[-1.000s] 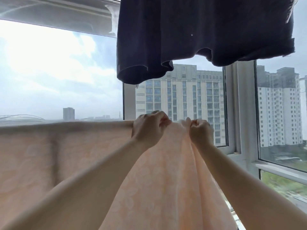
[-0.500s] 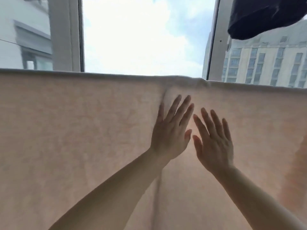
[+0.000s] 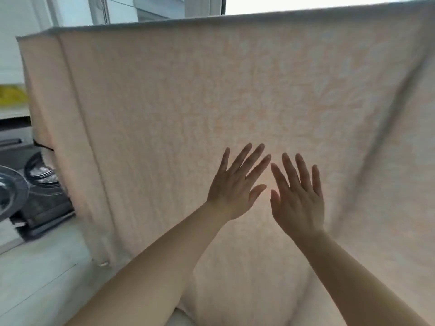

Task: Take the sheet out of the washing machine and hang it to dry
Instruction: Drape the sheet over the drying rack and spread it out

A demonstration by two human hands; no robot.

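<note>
A pale peach patterned sheet (image 3: 179, 95) hangs over a high line and fills most of the view, its left edge folded back in a narrow strip. My left hand (image 3: 236, 184) lies flat against the cloth with fingers spread. Beside it, my right hand (image 3: 297, 196) is also flat on the sheet, fingers apart, holding nothing. At the far left the dark washing machine (image 3: 35, 198) shows its round door open, with the glass door (image 3: 9, 191) swung toward me.
Window frames (image 3: 98, 10) and bright sky rise above the sheet's top edge. A light tiled floor (image 3: 42, 267) runs along the lower left. A white wall and a yellow-green patch (image 3: 11, 95) sit at the left edge.
My hands let go of the sheet's top edge, opened flat and slid down the cloth. My view swung left and down, so the washing machine came into sight and the dark garment left it.
</note>
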